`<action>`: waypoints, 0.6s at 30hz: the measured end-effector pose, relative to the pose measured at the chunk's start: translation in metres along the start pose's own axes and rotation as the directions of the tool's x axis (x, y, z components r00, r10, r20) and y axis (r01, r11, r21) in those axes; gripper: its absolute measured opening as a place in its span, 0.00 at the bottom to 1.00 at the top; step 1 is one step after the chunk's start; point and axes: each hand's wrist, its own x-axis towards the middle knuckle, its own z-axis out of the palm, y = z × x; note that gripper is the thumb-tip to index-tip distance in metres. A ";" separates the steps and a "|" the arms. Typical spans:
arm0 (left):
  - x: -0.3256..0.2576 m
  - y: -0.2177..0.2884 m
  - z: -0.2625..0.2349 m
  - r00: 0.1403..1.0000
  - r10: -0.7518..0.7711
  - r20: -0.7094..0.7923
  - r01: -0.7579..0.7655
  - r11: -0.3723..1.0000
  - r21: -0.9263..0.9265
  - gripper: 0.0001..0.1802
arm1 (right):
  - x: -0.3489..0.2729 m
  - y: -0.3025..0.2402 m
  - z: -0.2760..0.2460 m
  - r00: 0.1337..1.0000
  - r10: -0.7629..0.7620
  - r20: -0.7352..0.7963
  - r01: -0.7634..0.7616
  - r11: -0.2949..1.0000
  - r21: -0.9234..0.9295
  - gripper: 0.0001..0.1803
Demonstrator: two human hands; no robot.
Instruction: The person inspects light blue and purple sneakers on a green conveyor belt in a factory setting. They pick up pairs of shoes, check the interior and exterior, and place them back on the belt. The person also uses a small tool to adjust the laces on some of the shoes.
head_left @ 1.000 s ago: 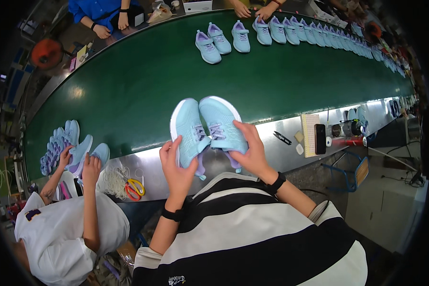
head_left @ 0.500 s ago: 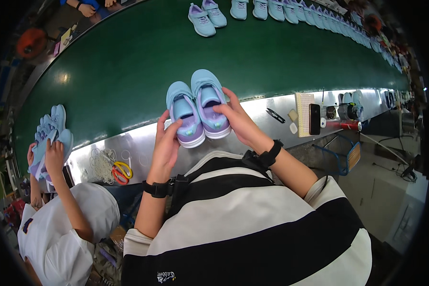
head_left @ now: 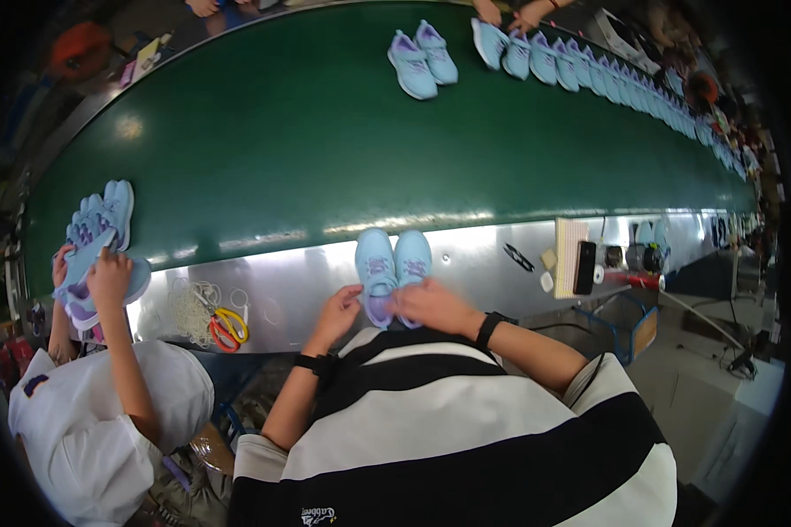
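Observation:
A pair of light blue sneakers with lilac laces and linings stands upright on the metal ledge in front of me, toes pointing away. My left hand has its bent fingers closed at the collar edge of the left sneaker. Over the heel openings, my right hand is smeared by motion, its fingers reaching across the right sneaker toward the left one. Whether those fingers grip anything is hidden by the blur.
Beyond the ledge lies a green belt carrying another sneaker pair and a long sneaker row; hands touch its near end. At left, a co-worker handles sneakers beside scissors. Right are thread snips and a phone.
The held sneakers have come down and nearer onto the ledge, turned toe-away and flatter. My right hand has shifted over their openings. Another person's hands have appeared at the far row.

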 end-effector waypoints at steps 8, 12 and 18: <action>-0.016 0.007 -0.023 0.973 0.109 -0.205 -0.104 0.994 0.034 0.11 | 0.100 0.054 -0.017 0.999 0.028 -0.042 -0.037 0.975 -0.218 0.06; -0.035 0.005 -0.036 0.938 0.060 -0.342 -0.044 0.998 0.053 0.09 | 0.146 0.110 -0.064 0.909 0.358 -0.212 -0.390 0.911 -0.135 0.10; -0.043 0.019 -0.037 0.914 0.065 -0.401 -0.071 0.997 0.000 0.10 | 0.235 0.227 -0.179 0.551 0.739 -0.389 -0.694 0.664 0.278 0.25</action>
